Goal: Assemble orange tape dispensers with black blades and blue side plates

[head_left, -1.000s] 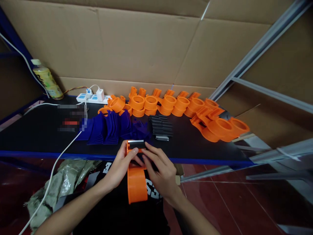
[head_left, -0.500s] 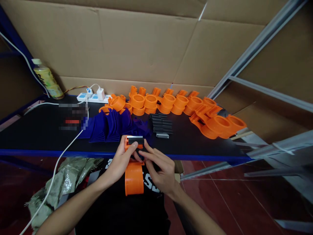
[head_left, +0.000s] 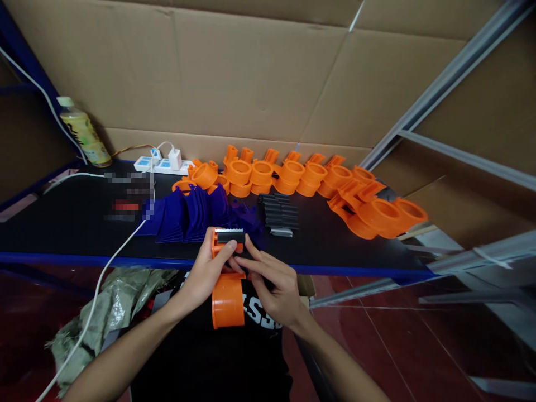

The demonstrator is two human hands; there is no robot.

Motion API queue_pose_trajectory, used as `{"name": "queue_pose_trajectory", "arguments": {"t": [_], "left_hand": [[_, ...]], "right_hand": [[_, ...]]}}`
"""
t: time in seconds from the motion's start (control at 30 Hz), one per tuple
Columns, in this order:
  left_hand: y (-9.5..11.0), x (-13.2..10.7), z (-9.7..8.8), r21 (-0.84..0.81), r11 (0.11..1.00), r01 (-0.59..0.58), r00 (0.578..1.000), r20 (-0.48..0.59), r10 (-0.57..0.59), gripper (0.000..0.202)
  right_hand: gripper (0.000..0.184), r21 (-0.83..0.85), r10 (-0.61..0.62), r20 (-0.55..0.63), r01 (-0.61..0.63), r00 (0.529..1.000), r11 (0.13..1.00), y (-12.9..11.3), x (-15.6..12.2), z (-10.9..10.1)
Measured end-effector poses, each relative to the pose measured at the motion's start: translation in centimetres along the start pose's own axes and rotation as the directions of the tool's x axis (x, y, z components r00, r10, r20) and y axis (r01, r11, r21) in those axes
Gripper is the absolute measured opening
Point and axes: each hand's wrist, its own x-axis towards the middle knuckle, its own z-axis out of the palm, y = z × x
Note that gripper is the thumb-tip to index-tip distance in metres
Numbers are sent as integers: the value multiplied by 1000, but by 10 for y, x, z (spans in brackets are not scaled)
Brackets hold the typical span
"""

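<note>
An orange plastic tape dispenser (head_left: 228,304) is held in front of my chest, its round hub hanging below my fingers. A black strip (head_left: 225,238) with a serrated metal blade (head_left: 229,230) lies across its upper end. My left hand (head_left: 204,279) grips that end from the left, thumb pressed on the black strip. From the right, my right hand (head_left: 274,285) has its fingers on the dispenser's right side, one fingertip at the end of the strip; its grip underneath is partly hidden. Just beyond my hands lie dark blue plastic pieces (head_left: 195,215) and a stack of black strips (head_left: 280,213).
Several more orange dispensers (head_left: 288,173) stand in rows along the back of the black table (head_left: 75,223). At the left are a power strip (head_left: 165,163), a drink bottle (head_left: 86,134) and a white cable (head_left: 106,268) hanging over the front edge. A metal frame (head_left: 448,89) rises at right.
The view has shifted slightly. Both hands keep nearly the same hold on the tape dispenser, which has risen a little in the picture.
</note>
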Motion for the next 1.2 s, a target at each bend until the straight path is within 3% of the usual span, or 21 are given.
{"name": "queue_pose_trajectory", "arguments": {"t": [0.4, 0.83, 0.97, 1.07, 1.2], "left_hand": [[2, -6, -1, 0, 998, -58, 998, 20, 58, 30], [2, -1, -5, 14, 1000, -20, 999, 30, 19, 34], [-3, 2, -4, 15, 1000, -5, 999, 48, 5, 35], [-7, 3, -2, 64, 997, -41, 999, 19, 40, 34], [-10, 3, 0, 163, 982, -99, 995, 0, 100, 32]], "right_hand": [[47, -53, -116, 22, 117, 993, 992, 1, -4, -2], [45, -3, -91, 9, 91, 996, 996, 8, -4, 2], [34, 131, 73, -39, -68, 997, 989, 11, -3, 4], [26, 250, 274, -155, -231, 949, 940, 11, 5, 7], [23, 311, 420, -181, -353, 889, 882, 9, 21, 8]]}}
